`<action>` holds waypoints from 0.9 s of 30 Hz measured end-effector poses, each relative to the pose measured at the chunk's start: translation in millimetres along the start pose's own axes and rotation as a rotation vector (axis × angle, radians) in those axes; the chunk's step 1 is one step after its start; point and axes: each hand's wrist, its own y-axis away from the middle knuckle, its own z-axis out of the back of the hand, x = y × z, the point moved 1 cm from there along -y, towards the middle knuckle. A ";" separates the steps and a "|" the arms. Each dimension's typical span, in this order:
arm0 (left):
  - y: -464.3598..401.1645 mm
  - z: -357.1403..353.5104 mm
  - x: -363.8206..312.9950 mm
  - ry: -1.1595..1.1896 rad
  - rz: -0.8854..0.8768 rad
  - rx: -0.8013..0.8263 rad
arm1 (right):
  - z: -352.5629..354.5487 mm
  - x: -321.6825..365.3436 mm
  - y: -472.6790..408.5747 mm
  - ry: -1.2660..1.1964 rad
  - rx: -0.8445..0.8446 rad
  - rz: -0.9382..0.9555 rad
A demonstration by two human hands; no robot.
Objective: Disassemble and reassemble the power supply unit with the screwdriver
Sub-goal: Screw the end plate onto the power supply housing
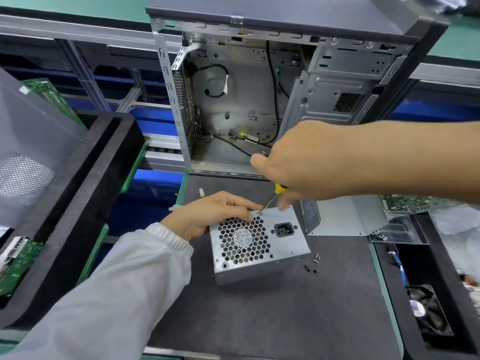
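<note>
A: Status of the power supply (pixel 257 249)?

B: Boxy grey sheet-metal unit w/ honeycomb fan grille sat mid-mat (pixel 285 320), at 6 o'clock from the open case (pixel 246 100). Left hand (pixel 210 214) gripped its far-left edge. Right hand (pixel 301 165) was clenched round the yellow-handled screwdriver (pixel 271 200), tip on a top-corner screw.

A: Progress?

B: Loose screws (pixel 313 263) lay at 3 o'clock. Can't tell whether disassembly or reassembly; work remained.
</note>
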 end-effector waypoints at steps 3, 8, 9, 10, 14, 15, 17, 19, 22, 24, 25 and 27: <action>0.3 -0.2 0.9 -0.012 -0.007 0.004 | 6.1 -6.3 -0.7 -0.037 0.011 0.052; 2.1 -1.8 -0.4 -0.022 -0.021 -0.013 | 15.0 0.2 -5.8 0.093 -0.065 0.050; 2.6 -2.2 -0.5 -0.023 -0.020 -0.019 | 12.4 0.4 -8.0 0.109 -0.045 0.051; 2.9 -2.3 -0.5 -0.011 -0.013 -0.021 | 8.9 -0.5 -10.4 0.097 -0.034 0.062; 2.9 -2.1 -1.3 0.009 0.004 -0.014 | 6.0 -1.8 -9.4 -0.014 0.100 0.103; 2.9 -1.7 -1.3 0.013 0.007 -0.011 | 6.8 -1.4 -8.7 -0.004 0.085 0.133; 2.9 -1.4 -0.8 0.016 0.008 -0.006 | 10.7 -1.7 -8.3 0.055 0.031 0.128; 2.6 -1.4 -0.4 0.016 0.008 0.002 | 18.8 -2.7 -8.6 0.096 -0.002 0.146; 1.7 -0.9 0.4 0.020 0.005 0.013 | 12.9 -3.8 -17.1 0.090 0.001 0.149; 0.6 -0.2 1.3 0.025 0.005 0.017 | 7.1 -4.5 -23.6 0.041 0.011 0.122; 0.6 0.2 1.7 0.033 0.009 0.019 | 6.6 -5.5 -24.2 0.005 0.033 0.106; 0.7 1.5 1.5 0.044 0.018 0.024 | 8.9 -8.0 -23.7 0.019 0.069 0.123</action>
